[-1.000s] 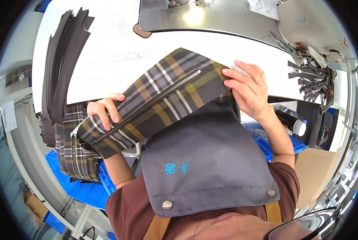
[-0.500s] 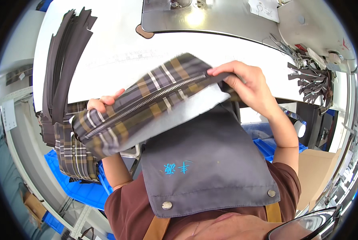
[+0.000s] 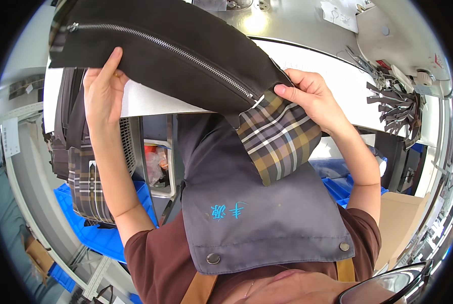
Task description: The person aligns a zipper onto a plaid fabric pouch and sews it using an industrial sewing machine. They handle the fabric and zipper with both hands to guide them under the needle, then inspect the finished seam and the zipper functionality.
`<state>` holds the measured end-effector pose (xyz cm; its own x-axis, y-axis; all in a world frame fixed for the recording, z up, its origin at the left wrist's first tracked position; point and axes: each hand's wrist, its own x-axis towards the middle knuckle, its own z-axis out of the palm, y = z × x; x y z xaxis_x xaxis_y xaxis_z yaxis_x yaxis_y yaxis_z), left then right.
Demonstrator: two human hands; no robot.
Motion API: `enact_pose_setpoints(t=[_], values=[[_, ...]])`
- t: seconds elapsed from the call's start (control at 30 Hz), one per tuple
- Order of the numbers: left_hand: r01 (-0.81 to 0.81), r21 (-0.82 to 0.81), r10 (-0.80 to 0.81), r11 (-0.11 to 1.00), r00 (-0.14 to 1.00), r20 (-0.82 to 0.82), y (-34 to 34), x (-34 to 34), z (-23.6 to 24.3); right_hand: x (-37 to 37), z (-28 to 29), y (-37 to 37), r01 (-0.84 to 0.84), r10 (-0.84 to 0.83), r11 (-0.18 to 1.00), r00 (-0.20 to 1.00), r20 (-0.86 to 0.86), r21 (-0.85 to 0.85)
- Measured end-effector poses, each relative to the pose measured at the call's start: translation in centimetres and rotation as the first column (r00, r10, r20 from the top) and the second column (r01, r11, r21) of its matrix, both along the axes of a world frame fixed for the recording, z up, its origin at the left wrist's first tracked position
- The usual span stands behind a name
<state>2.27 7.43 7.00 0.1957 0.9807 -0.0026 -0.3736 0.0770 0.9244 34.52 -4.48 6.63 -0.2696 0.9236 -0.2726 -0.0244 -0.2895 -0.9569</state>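
A zippered fabric panel [image 3: 155,66] is held up above the white table, its plain dark side towards me. A silver metal zipper [image 3: 186,54] runs along it, with the slider at the upper left end. At the right end a plaid part [image 3: 279,139] in brown, grey and white hangs over the front of my apron. My left hand [image 3: 104,91] grips the lower left edge, thumb on the dark cloth. My right hand [image 3: 310,96] pinches the right end, where dark and plaid cloth meet, beside the zipper's end.
Dark fabric strips [image 3: 69,116] hang off the table's left side, above plaid pieces [image 3: 87,195] in a blue crate [image 3: 102,240]. A sewing machine [image 3: 393,40] and a bundle of short zippers [image 3: 396,109] are at the right. A cardboard box [image 3: 403,223] stands lower right.
The panel has been turned from its plaid face to its dark side and raised up and left. My left hand came out from behind it to the lower edge; the right hand stays near its end.
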Motion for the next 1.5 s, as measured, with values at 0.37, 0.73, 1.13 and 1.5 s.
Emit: enact_pose_setpoints(t=[0.37, 0.73, 1.13, 1.5], values=[[0.145, -0.038, -0.145, 0.989, 0.989, -0.004, 3.2, 0.0, -1.7, 0.1, -0.1, -0.1, 0.000, 0.000, 1.000, 1.000, 0.007, -0.007], [0.044, -0.078, -0.040, 0.996, 0.998, 0.051, 2.9, 0.9, -2.2, -1.4, 1.2, 0.3, -0.071, 0.084, 0.989, 0.992, 0.092, -0.130], [0.454, 0.420, 0.026, 0.786, 0.653, -0.757, -8.5, 8.7, 1.2, -3.4, 1.7, 0.0, -0.012, 0.013, 1.000, 1.000, -0.023, 0.025], [0.442, -0.025, -0.416, 0.897, 0.821, -0.390, -7.1, 8.6, 0.6, -3.5, 1.3, 0.4, -0.067, 0.065, 0.995, 0.997, 0.035, 0.073]])
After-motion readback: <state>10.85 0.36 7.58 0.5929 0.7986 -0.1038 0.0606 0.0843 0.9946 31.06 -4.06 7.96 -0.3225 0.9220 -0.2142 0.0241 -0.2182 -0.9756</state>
